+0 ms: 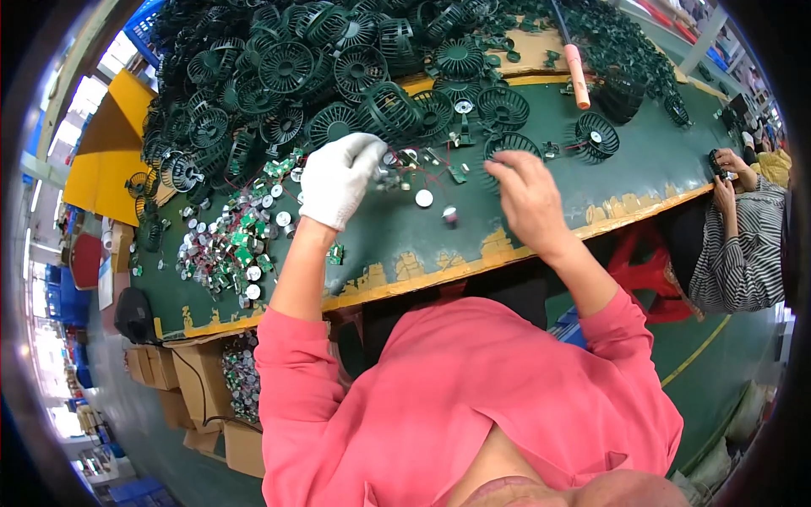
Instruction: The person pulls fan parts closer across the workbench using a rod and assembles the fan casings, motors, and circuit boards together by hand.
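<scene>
My left hand, in a white glove, is over the table with its fingers closed together. Small motors with thin wires lie right at its fingertips; whatever it pinches is hidden. My bare right hand is further right, thumb and fingers loosely bent and a little apart. Its fingertips overlap the near edge of a dark green fan cage, and I see nothing between them. Between my hands are a white round motor, a blurred small motor with reddish wires, and a green circuit board.
A tall heap of green fan cages covers the table's far side. Motors and circuit boards pile at left. A pink-handled tool hangs above another cage. At far right a person in striped clothing handles a dark part.
</scene>
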Action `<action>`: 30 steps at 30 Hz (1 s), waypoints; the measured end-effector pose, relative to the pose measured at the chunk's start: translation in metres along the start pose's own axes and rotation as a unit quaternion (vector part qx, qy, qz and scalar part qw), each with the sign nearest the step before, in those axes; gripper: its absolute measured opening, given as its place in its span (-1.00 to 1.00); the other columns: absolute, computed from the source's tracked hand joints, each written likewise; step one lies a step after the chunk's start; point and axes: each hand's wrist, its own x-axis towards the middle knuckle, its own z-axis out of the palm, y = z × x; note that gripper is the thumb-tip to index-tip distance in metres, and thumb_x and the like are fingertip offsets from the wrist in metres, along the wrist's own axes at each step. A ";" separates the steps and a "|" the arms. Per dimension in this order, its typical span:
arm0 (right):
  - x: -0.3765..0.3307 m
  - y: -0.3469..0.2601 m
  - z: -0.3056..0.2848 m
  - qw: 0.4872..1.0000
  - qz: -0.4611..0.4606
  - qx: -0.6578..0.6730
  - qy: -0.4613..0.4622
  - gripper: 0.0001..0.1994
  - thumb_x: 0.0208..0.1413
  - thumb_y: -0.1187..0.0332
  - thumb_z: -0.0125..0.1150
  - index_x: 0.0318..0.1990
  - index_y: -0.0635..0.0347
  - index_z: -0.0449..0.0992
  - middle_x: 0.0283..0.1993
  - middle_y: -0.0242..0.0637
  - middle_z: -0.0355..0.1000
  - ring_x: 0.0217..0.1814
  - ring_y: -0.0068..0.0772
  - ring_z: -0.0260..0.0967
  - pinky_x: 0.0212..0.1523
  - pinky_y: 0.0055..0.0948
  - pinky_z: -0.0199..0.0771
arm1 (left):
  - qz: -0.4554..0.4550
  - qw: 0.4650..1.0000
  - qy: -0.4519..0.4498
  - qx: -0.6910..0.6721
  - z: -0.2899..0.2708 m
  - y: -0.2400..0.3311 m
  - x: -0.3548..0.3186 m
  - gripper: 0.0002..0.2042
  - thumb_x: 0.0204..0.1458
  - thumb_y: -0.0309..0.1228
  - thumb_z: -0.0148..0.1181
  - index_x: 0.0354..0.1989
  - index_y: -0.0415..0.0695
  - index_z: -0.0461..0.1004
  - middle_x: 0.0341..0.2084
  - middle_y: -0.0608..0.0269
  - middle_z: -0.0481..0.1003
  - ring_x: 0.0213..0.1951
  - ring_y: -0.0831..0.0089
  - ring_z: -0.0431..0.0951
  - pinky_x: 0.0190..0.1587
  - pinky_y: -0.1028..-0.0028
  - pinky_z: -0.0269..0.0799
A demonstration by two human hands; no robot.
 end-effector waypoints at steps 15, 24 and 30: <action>0.064 -0.033 0.090 0.965 -0.045 0.255 0.033 -0.75 -0.05 0.44 0.11 -0.15 0.12 0.51 -0.22 -0.22 0.43 -0.09 -0.10 0.32 -0.08 -0.22 0.38 | -0.019 0.979 0.050 -0.195 0.012 -0.017 -0.033 -0.85 0.06 -0.47 0.14 -0.32 -0.33 0.53 -0.46 0.25 0.53 -0.37 0.54 0.46 -0.22 0.52 0.39; 0.060 -0.041 0.084 0.889 0.010 0.435 -0.143 -0.84 0.02 0.41 0.20 -0.22 0.18 0.48 -0.25 -0.24 0.47 -0.13 -0.20 0.41 -0.14 -0.26 0.38 | -0.040 0.981 -0.020 -0.186 0.012 0.000 -0.040 -0.85 0.09 -0.48 0.13 -0.31 -0.31 0.55 -0.51 0.33 0.52 -0.50 0.67 0.39 -0.42 0.62 0.32; 0.056 -0.035 0.081 0.853 0.016 0.484 -0.193 -0.85 0.14 0.36 0.09 -0.23 0.24 0.49 -0.41 -0.24 0.49 -0.41 -0.39 0.45 -0.39 -0.38 0.40 | -0.078 0.976 -0.009 -0.204 0.020 -0.024 -0.045 -0.88 0.07 -0.49 0.15 -0.33 -0.30 0.54 -0.55 0.34 0.49 -0.53 0.66 0.37 -0.47 0.62 0.30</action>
